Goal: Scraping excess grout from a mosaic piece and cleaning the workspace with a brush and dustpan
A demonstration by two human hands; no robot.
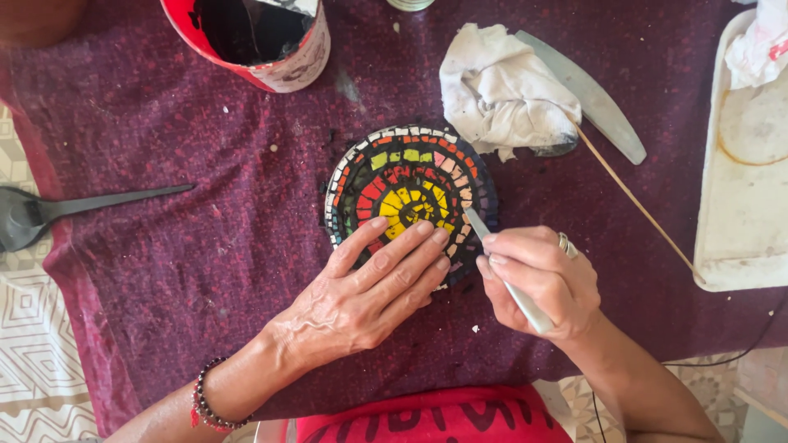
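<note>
- Right hand [542,283] is closing around a slim white tool [510,285], pinching it like a pen, with the tip [474,220] touching the lower right of the round mosaic disc [410,193].
- Left hand [369,291] is lying flat with fingers spread, holding nothing, its fingertips [427,238] pressing the disc's near edge onto the purple cloth [180,246] covering the worktop.
- I am judging that light, short strokes along the dark lines between the tiles are serving best here, with the flat hand stopping the disc from turning.
- I am keeping the tool low and shallow so no tile lifts.
- Farther out, a stained white rag [501,90] is lying just beyond the disc, a thin wooden stick [636,201] to its right, and a red tub [254,37] of dark paste at the far edge.
</note>
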